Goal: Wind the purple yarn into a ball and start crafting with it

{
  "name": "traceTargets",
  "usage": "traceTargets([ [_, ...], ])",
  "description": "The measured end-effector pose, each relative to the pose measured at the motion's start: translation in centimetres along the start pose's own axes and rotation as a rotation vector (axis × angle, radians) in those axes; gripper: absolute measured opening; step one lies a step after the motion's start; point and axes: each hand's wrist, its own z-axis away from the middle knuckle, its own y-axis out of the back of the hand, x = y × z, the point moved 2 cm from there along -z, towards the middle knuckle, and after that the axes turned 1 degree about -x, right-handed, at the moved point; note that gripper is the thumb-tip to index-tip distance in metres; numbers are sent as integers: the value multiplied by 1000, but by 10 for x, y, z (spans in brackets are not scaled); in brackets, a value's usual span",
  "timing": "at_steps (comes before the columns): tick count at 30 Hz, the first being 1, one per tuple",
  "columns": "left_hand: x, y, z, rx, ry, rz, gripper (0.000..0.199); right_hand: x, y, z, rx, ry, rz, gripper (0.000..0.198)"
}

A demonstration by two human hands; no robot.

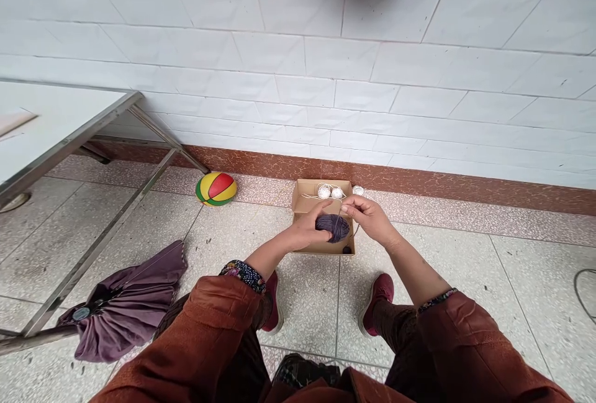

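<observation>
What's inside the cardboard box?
Far half: two white balls; near right corner: a small dark object. The left hand and purple yarn ball hide some of the floor inside.

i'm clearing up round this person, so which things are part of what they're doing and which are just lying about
Likely in use:
dark yarn, in the left grip, apparently pinched by the right grip
box, open beneath it
white balls, two in the box

Likely not:
striped ball
purple cloth
table

Rust-brown sleeves (205,328) meet dark floral cuffs (244,274), worn with dark brown trousers (395,328) and maroon shoes (382,291).
</observation>
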Motion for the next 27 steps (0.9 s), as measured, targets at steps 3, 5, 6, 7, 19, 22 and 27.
traceTargets([
  [3,10,-2,5,-118,-80,130,80,13,1,-2,46,-43,70,28],
  [5,13,-3,8,-142,-121,264,74,20,-2,-3,33,-73,114,28],
  [6,14,-4,8,-148,-130,343,71,24,-3,-3,24,-84,138,28],
  [7,14,-5,9,-155,-126,428,67,27,-5,-2,13,-90,160,27],
  [19,-1,5,0,222,-2,737,53,24,-20,6,-162,-16,291,19],
  [22,-2,9,-2,307,15,595,53,8,-22,10,-276,9,185,21],
  [27,-6,12,-5,384,27,183,54,-15,-20,13,-331,-20,-89,30],
])
